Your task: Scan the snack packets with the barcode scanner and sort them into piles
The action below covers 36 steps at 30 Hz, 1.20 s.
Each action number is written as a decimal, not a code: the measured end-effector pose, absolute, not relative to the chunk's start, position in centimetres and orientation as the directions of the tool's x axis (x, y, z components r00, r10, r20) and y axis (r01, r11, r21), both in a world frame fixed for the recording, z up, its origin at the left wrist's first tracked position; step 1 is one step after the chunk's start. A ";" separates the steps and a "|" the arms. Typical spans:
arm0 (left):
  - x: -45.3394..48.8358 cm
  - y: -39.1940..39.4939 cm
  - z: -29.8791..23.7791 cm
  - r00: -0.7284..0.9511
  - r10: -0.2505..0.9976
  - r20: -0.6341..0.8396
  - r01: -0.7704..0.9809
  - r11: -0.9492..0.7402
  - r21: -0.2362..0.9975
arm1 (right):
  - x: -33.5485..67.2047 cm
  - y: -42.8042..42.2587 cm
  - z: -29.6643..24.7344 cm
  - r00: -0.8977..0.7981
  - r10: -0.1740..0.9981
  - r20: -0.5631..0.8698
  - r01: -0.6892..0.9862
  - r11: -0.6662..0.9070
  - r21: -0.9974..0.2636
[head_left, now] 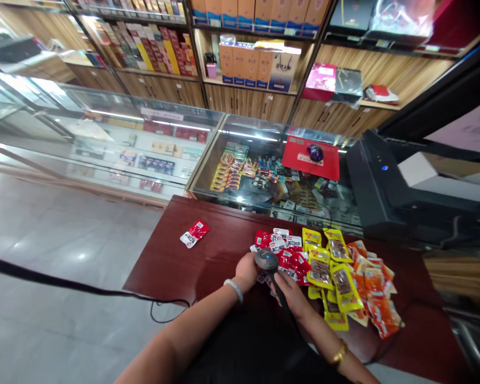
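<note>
My right hand (293,296) is wrapped round the handle of a black barcode scanner (267,260), whose head shows a small blue light. Close to the scanner's left side, my left hand (246,271) has its fingers curled, and the scanner head hides their tips. What they hold, if anything, is hidden. Both hands are over a heap of red-and-white snack packets (294,261). Right of these lie yellow snack packets (320,266), then orange snack packets (378,288). A single red-and-white packet (195,233) lies apart on the left of the table.
The packets lie on a dark red-brown table (160,266). Behind it stands a glass display counter (240,186) with a red mat (332,165) and a mouse (315,153) on top. A black machine (384,186) is at the right. A cable (168,304) hangs at the left.
</note>
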<state>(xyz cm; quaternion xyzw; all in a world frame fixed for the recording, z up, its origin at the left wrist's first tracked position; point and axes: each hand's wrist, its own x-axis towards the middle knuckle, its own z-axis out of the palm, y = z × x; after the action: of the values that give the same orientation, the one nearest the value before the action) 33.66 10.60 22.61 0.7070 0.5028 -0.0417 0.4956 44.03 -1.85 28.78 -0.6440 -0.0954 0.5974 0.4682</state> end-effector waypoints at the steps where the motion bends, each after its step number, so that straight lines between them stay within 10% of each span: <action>1: 33.2 10.8 22.4 0.495 0.691 -0.527 0.725 0.005 0.688 | 43.9 -1.6 28.8 0.264 0.686 -0.678 -0.436 -0.542 -0.718; 24: 15.7 21.9 20.0 -0.094 0.884 -0.459 0.401 0.455 0.795 | 36.6 6.6 28.2 -0.063 0.787 -0.613 -0.226 -0.610 -0.760; 28: 15.3 23.1 21.7 -0.198 0.952 -0.233 0.599 0.306 0.740 | 37.2 5.2 28.3 -0.010 0.779 -0.627 -0.225 -0.613 -0.758; 31: 16.8 21.3 22.6 -0.064 0.996 -0.055 0.792 0.084 0.605 | 38.2 3.8 28.5 0.053 0.767 -0.640 -0.276 -0.604 -0.747; 36: 22.6 14.6 22.9 0.552 0.800 -0.232 0.723 -0.322 0.611 | 40.6 1.2 28.8 0.167 0.735 -0.657 -0.378 -0.568 -0.731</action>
<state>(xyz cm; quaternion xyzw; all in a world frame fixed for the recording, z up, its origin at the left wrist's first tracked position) 22.62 14.63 22.88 0.8111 0.4697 0.0561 0.3442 40.59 1.23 28.84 -0.6229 -0.1433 0.6292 0.4423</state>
